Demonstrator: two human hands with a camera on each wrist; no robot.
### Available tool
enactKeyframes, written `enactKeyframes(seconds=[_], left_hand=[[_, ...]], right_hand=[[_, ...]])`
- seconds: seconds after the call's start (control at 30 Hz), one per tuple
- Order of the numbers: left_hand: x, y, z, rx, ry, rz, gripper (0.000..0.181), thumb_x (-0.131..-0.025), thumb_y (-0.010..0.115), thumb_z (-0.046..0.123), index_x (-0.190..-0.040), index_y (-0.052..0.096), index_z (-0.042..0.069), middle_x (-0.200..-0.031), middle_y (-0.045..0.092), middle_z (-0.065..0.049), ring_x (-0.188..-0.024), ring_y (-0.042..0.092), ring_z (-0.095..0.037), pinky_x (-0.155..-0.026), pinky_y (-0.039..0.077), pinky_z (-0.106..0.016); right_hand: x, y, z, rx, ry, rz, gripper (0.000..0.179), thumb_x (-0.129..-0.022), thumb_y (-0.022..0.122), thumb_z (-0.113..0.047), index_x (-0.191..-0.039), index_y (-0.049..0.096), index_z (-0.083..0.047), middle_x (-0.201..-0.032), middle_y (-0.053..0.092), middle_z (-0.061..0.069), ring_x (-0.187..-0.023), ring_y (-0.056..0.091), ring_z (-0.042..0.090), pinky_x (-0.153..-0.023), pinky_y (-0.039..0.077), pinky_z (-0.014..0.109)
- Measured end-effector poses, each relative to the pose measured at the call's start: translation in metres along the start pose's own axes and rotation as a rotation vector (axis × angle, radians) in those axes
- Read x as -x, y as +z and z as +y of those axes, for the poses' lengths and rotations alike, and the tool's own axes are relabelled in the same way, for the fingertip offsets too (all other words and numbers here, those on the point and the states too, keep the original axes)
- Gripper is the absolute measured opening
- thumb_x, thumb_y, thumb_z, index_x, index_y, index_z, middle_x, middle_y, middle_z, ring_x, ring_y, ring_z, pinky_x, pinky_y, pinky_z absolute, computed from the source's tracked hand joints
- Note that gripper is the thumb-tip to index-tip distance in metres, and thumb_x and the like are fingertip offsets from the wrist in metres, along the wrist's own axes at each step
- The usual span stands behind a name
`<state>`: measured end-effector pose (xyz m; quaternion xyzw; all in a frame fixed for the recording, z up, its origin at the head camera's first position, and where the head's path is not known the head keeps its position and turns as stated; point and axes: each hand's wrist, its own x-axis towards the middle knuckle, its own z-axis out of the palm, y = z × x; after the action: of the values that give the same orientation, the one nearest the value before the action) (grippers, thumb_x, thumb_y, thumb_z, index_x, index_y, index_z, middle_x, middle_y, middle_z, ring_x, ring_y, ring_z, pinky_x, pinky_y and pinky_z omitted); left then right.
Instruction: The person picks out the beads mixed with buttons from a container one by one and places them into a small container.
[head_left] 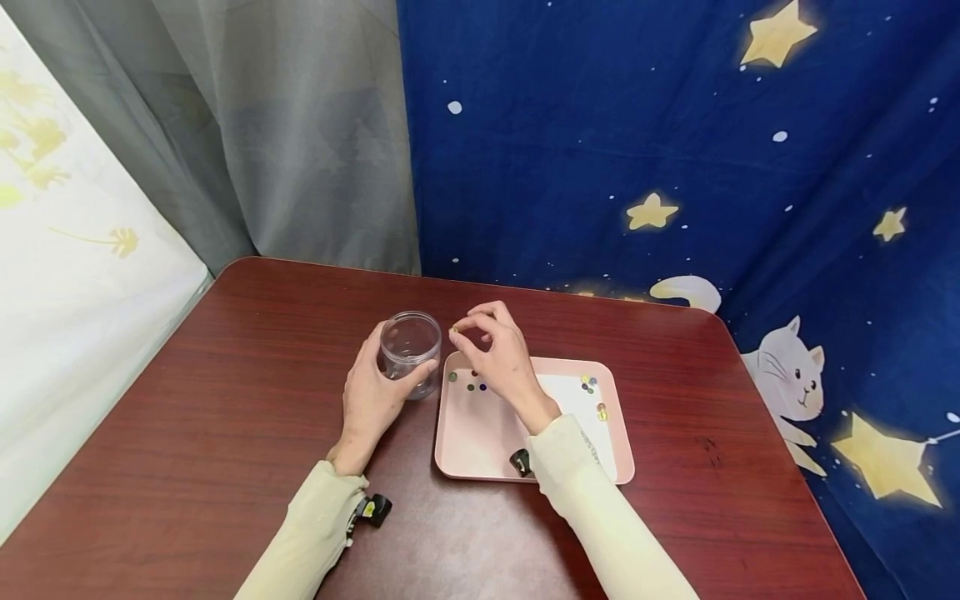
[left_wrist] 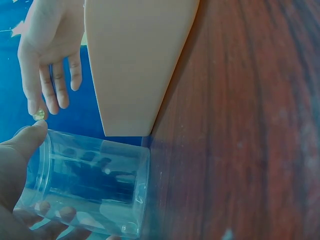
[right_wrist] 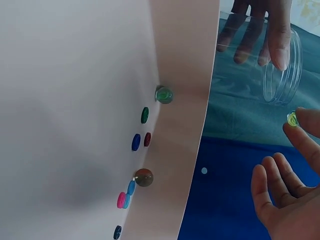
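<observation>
The marble (right_wrist: 292,119) is small, clear and yellow-green inside.

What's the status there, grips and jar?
Left grip around clear jar. Right grip pinching yellow-green marble, outside jar. Nothing visible in between.

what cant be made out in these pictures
- Head view: part of the pale pink rectangular tray, hidden by the right hand and cream sleeve.
- Head view: small yellow-green marble, pattern too tiny.
- Left wrist view: tray's inside, hidden by its outer wall.
- Right wrist view: clear plastic cylindrical jar, base behind tray's wall.
</observation>
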<state>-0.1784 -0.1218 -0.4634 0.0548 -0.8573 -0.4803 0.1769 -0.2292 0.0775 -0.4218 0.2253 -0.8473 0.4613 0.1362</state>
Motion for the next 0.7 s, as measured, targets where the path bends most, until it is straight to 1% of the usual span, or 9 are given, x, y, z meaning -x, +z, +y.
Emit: enactKeyframes(seconds=[0.13, 0.23, 0.4, 0.5, 0.7], left_hand=[[-0.0001, 0.001, -0.0003, 0.001, 0.004, 0.001, 0.09, -0.077, 0.089, 0.054, -0.154, 0.048, 0.032, -0.147, 0.06, -0.003, -0.13, 0.061, -0.028, -0.106, 0.047, -0.058], [-0.0003, 0.0013, -0.0001, 0.003, 0.006, 0.0, 0.09, -0.077, 0.089, 0.055, -0.154, 0.048, 0.032, -0.146, 0.06, -0.003, -0.13, 0.062, -0.028, -0.106, 0.047, -0.058], [-0.0013, 0.0012, -0.0003, 0.007, 0.012, 0.004, 0.089, -0.077, 0.089, 0.056, -0.153, 0.048, 0.034, -0.145, 0.061, -0.002, -0.129, 0.062, -0.028, -0.105, 0.048, -0.058], [-0.0014, 0.0009, -0.001, 0.012, 0.012, 0.007, 0.088, -0.077, 0.089, 0.055, -0.153, 0.048, 0.035, -0.145, 0.06, -0.002, -0.129, 0.062, -0.028, -0.105, 0.048, -0.058], [-0.0009, 0.001, -0.0026, 0.013, 0.007, -0.004, 0.089, -0.078, 0.089, 0.054, -0.154, 0.047, 0.034, -0.146, 0.06, -0.003, -0.13, 0.061, -0.028, -0.106, 0.048, -0.058]], right_hand=[[-0.0003, -0.0001, -0.0005, -0.007, -0.006, -0.006, 0.013, -0.095, 0.077, -0.021, -0.104, 0.079, -0.012, -0.125, 0.062, 0.009, -0.113, 0.064, 0.024, -0.089, 0.058, 0.048], [-0.0006, -0.0001, -0.0006, 0.003, -0.002, -0.008, 0.013, -0.095, 0.077, -0.022, -0.105, 0.079, -0.013, -0.126, 0.062, 0.009, -0.112, 0.064, 0.022, -0.089, 0.058, 0.045], [-0.0026, 0.0018, -0.0016, 0.011, -0.003, -0.015, 0.014, -0.095, 0.077, -0.022, -0.106, 0.079, -0.013, -0.125, 0.062, 0.009, -0.113, 0.064, 0.022, -0.088, 0.058, 0.044], [-0.0033, 0.0035, -0.0035, 0.001, -0.006, -0.03, 0.015, -0.095, 0.077, -0.021, -0.106, 0.079, -0.012, -0.126, 0.062, 0.012, -0.114, 0.064, 0.023, -0.089, 0.058, 0.047], [-0.0028, 0.006, -0.006, 0.0, -0.002, -0.044, 0.015, -0.095, 0.077, -0.021, -0.107, 0.079, -0.012, -0.128, 0.062, 0.009, -0.116, 0.063, 0.022, -0.089, 0.058, 0.049]])
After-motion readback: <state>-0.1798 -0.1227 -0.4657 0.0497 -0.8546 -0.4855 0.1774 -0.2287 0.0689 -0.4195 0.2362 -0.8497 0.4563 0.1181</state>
